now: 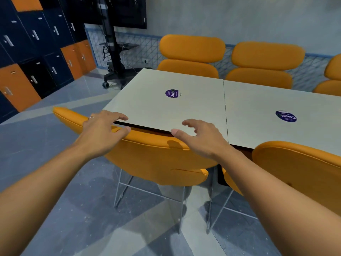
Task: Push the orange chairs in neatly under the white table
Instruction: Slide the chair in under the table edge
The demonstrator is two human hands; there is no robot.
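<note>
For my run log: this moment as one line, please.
left hand on chair back; right hand open above it; white table just beyond

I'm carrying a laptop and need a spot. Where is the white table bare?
The table is bare between the left sticker and the right sticker, either side of the seam, and from the left sticker to the far corner. The near edge is crowded: the left hand, right hand and chair back are there.

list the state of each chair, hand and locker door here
near chair, pushed in, backrest at white table edge
right chair, pushed in likewise
far chairs, tucked in opposite
left hand, open, resting on near chair's backrest
right hand, open, hovering over that backrest
lockers, doors shut
</note>
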